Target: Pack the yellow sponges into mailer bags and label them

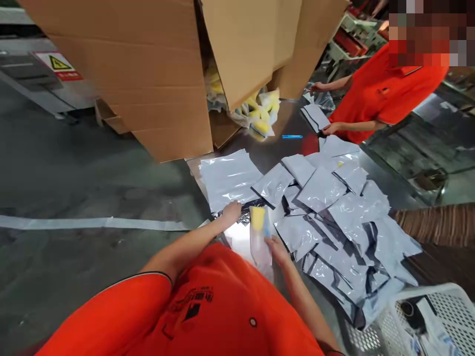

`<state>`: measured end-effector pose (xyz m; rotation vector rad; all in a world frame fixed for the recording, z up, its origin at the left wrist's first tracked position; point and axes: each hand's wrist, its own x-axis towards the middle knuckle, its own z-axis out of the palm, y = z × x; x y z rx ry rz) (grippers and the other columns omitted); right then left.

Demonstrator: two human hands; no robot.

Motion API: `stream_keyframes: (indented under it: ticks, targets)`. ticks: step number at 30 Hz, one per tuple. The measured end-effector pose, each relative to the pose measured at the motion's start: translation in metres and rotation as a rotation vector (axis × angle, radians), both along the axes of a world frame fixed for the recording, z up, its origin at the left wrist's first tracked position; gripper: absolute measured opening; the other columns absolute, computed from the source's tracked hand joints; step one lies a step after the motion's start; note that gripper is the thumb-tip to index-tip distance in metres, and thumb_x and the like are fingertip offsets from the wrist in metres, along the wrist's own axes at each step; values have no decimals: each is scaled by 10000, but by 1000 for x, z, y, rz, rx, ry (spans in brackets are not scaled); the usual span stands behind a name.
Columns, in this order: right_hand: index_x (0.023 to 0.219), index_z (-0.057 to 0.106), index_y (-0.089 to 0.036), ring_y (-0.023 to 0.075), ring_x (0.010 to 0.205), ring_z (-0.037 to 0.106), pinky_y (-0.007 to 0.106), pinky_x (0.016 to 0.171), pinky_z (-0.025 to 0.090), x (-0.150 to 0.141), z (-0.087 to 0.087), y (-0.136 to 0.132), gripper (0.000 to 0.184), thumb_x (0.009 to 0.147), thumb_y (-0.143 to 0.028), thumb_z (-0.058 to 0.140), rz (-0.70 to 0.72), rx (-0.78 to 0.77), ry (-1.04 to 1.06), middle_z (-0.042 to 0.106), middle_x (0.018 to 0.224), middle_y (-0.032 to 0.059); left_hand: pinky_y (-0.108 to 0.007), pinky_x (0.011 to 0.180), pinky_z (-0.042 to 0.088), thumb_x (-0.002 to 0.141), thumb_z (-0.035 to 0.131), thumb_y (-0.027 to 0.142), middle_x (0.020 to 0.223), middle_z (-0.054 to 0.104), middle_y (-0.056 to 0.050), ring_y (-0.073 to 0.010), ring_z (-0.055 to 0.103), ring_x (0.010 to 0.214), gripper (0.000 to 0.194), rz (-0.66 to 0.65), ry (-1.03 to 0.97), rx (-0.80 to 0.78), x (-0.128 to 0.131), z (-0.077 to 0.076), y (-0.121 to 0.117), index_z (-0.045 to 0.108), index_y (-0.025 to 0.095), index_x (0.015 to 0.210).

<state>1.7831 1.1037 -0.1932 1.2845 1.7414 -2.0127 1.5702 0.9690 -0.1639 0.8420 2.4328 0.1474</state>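
Observation:
My left hand [232, 211] rests, fingers curled, on the near edge of a flat stack of grey mailer bags [228, 177] on the metal table [272, 148]. My right hand [277, 248] grips a clear packet holding a yellow sponge [259, 225], held upright just in front of my chest. Right of both hands lies a spread heap of several filled grey bags [341, 212].
A big tilted cardboard box [148, 74] spills yellow sponge packets [260, 111] at the table's far end. A co-worker in an orange shirt [374, 94] handles grey bags [315, 116] at the far right. A white plastic basket [426, 316] stands at the near right. Grey floor lies to the left.

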Motion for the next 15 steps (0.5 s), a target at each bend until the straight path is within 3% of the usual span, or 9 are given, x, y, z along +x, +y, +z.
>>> stream_keyframes:
  ticks: [2, 5, 7, 10, 15]
  targets:
    - [743, 646, -183, 167, 649, 541, 282, 615, 417, 6, -1, 0, 441, 582, -589, 708, 1, -28, 7, 620, 667, 8, -341, 914, 507, 979, 443, 156, 1189, 643, -175, -272, 635, 1124, 276, -27, 6, 24, -4, -8, -2, 657, 102, 1143]
    - [732, 638, -178, 153, 600, 502, 273, 558, 375, 8, 8, -3, 463, 583, -606, 735, -10, -51, 20, 591, 635, 3, -343, 949, 495, 983, 494, 260, 1228, 632, -149, -272, 617, 1153, 277, -68, 38, 97, -14, -7, -7, 648, 142, 1181]
    - [744, 620, -182, 129, 545, 452, 259, 505, 328, 4, 14, -6, 460, 603, -602, 744, -2, -80, 30, 551, 600, -20, -376, 977, 482, 949, 541, 229, 1260, 618, -173, -302, 590, 1192, 286, -73, 62, 126, -22, -5, -13, 641, 123, 1195]
    - [752, 584, -192, 85, 463, 350, 232, 439, 231, -13, 20, -10, 428, 644, -568, 758, 53, -133, 50, 463, 536, -66, -392, 927, 498, 890, 537, 100, 1181, 658, -199, -319, 614, 1135, 248, -57, 56, 144, -31, -9, -20, 675, 83, 1096]
    - [686, 530, -205, 53, 393, 240, 216, 387, 139, -49, 16, -18, 395, 641, -523, 760, 107, -178, 48, 379, 451, -99, -294, 782, 501, 867, 541, 96, 945, 728, -119, -235, 668, 912, 165, 3, -15, 254, -54, -19, -26, 704, 121, 853]
